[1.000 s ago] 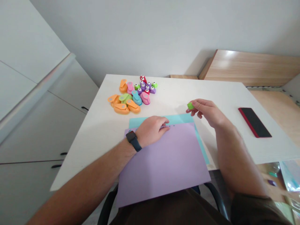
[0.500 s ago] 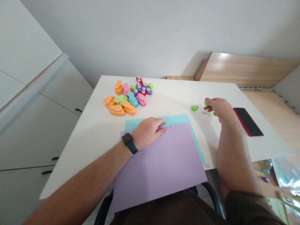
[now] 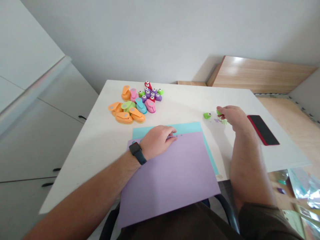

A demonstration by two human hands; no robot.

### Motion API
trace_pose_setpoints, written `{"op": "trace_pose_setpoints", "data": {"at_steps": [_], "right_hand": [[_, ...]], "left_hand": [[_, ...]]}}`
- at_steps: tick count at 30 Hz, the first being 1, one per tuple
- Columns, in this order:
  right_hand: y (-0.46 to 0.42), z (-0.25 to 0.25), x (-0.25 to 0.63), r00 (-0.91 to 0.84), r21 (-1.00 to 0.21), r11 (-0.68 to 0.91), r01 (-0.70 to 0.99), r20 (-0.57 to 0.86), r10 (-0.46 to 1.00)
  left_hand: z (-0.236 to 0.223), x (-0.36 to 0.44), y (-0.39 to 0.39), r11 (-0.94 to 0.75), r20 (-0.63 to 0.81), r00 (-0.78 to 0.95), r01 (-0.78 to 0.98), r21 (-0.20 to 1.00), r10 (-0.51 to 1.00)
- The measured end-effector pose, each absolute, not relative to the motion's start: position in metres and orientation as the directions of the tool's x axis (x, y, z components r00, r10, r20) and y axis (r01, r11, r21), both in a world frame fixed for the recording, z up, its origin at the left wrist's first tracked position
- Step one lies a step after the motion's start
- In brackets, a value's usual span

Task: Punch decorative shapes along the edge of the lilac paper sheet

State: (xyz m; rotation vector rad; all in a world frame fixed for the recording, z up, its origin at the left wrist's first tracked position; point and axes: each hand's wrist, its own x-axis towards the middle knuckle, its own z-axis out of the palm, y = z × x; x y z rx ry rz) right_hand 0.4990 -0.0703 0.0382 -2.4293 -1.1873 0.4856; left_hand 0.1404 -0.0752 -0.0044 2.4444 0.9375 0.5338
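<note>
My left hand, with a dark watch on its wrist, lies on the top edge of a purple paper sheet. Its fingers are loosely bent, thumb apart, holding nothing. Beneath the purple sheet a light blue sheet sticks out at the top and right. At the right, my right hand pinches a small green craft punch, mostly covered by the fingers, above a little heap of green paper bits. A second green punch with a round eye-like button sits on the table to its left.
Several larger lever punches in orange, pink, green and blue cluster at the table's back left. Beside them stand small purple, red and green punches. A black phone with a red edge lies right of my right hand.
My right hand has barely shifted, with the green punch still pinched in it. The left hand stays put on the sheets. The whole view has moved slightly.
</note>
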Motion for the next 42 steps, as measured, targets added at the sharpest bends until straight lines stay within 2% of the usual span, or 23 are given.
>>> {"op": "trace_pose_setpoints", "data": {"at_steps": [14,18,24,29,42], "right_hand": [[-0.072,0.042,0.496,0.577,-0.472,-0.574,0.669,-0.157,0.801],[-0.073,0.043,0.495,0.567,-0.449,-0.539,0.713,-0.084,0.820],[-0.074,0.038,0.494,0.532,-0.512,-0.489,0.706,-0.072,0.843],[-0.074,0.031,0.495,0.548,-0.526,-0.458,0.717,0.019,0.836],[-0.063,0.016,0.497,0.285,-0.311,-0.276,0.910,-0.016,0.958]], "left_hand": [[-0.005,0.141,-0.075,-0.656,0.179,0.692,0.523,0.544,0.700],[-0.006,0.141,-0.075,-0.656,0.183,0.691,0.519,0.547,0.699],[-0.007,0.141,-0.075,-0.654,0.184,0.689,0.520,0.550,0.701],[-0.006,0.141,-0.075,-0.653,0.180,0.691,0.516,0.554,0.700],[-0.005,0.140,-0.076,-0.661,0.188,0.693,0.517,0.544,0.696]]}}
